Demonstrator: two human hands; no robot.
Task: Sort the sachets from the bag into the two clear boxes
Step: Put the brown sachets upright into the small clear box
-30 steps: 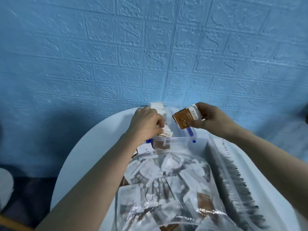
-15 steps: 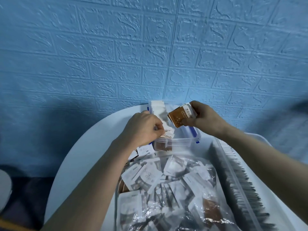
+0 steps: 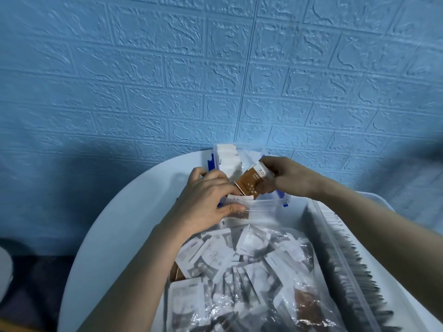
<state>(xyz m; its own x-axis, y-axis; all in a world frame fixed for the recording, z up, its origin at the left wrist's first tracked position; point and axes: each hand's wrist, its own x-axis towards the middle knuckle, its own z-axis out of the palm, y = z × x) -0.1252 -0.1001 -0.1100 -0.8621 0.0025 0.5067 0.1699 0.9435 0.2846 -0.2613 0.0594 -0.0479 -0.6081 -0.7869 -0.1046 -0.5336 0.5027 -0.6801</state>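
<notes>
Your right hand (image 3: 285, 177) pinches a brown sachet (image 3: 251, 183) with a white top band, tilted over the small clear box (image 3: 263, 207) at the far side of the worktop (image 3: 124, 224). Your left hand (image 3: 206, 202) curls over that box's near rim, fingers on the white sachets (image 3: 227, 159) inside. Nearer you lies the bag (image 3: 239, 271) of mixed sachets.

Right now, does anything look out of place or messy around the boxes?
Nothing is spilled or damaged. The right hand holds a brown sachet tilted over the small clear box, not yet seated beside the upright white sachets. The bag holds a loose jumble.
</notes>
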